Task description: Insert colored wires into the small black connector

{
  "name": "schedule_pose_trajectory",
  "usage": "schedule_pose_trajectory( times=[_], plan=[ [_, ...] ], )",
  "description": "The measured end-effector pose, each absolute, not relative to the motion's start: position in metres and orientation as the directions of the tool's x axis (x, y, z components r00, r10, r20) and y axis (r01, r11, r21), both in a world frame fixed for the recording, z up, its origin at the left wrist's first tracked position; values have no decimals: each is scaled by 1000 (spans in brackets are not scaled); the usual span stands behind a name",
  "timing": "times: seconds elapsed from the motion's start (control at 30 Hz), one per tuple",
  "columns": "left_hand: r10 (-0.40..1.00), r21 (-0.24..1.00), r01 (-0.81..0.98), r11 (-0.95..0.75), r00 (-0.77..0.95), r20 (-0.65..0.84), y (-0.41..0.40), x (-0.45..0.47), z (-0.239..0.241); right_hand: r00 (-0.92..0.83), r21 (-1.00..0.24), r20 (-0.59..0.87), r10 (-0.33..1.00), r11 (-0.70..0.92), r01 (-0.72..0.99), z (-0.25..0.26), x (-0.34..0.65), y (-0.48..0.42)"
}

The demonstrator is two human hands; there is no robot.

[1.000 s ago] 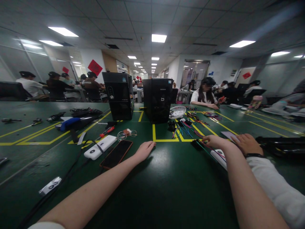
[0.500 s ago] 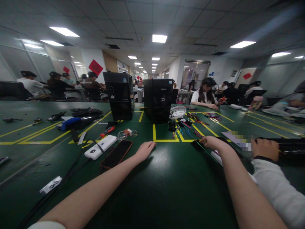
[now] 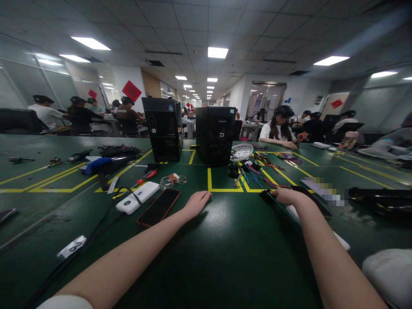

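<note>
My left hand rests on the green table with its fingers stretched out and nothing held. A dark phone with an orange edge lies to its left, with a white power bank beyond the phone. My right hand is bent downward, fingers closed over coloured wires beside a small black piece; its fingertips are partly hidden. Two black computer towers stand upright at the far side; the right tower is nearest the middle.
Clear-framed glasses and a red screwdriver lie left. Loose cables and a white basket are right of the towers. A dark flat device lies beyond my right forearm. A person sits across the table.
A co-worker's hand at the right has drawn back toward the bottom right, leaving only a pale sleeve in view. My own hands have barely moved; the view has shifted slightly.
</note>
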State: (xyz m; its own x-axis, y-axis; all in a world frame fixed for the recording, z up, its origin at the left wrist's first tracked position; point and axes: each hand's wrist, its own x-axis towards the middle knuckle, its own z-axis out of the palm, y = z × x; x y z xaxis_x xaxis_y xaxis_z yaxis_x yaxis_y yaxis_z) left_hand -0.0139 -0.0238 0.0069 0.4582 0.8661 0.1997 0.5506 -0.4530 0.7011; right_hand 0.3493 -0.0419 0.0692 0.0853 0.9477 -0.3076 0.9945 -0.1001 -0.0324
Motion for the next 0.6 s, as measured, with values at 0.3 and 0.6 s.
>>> schedule_pose_trajectory(
  times=[0.3,0.6],
  plan=[
    [872,707,533,-466,409,267,-20,-12,-1,-270,-97,-188,944,256,962,70,239,-58],
    [862,685,541,-488,419,284,-20,-9,-5,-486,-101,150,861,502,859,39,145,-94]
  ],
)
